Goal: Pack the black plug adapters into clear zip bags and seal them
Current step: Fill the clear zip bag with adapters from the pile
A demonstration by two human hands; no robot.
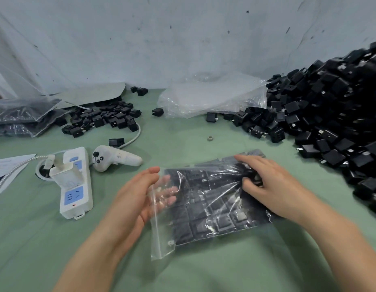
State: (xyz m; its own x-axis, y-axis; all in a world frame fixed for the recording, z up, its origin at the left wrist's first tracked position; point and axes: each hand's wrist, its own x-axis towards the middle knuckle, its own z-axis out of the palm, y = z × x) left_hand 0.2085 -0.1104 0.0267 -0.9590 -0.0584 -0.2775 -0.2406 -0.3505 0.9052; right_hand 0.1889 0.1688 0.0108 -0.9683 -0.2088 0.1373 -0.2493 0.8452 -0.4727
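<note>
The clear zip bag (204, 209) lies on the green tabletop (183, 140), full of black plug adapters (206, 182), with its left mouth unsealed. The left hand (136, 199) has straight fingers inside the mouth. The right hand (273, 186) curls into bunched film. The load is probably heavy and the film slippery, so support it underneath and pinch along the zip strip.

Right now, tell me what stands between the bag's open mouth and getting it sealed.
Fingers of the left hand lie inside the mouth of the clear zip bag, seen through the plastic, so the strip cannot close until they come out. The plug adapters sit deeper in. Nothing else visible blocks it.
</note>
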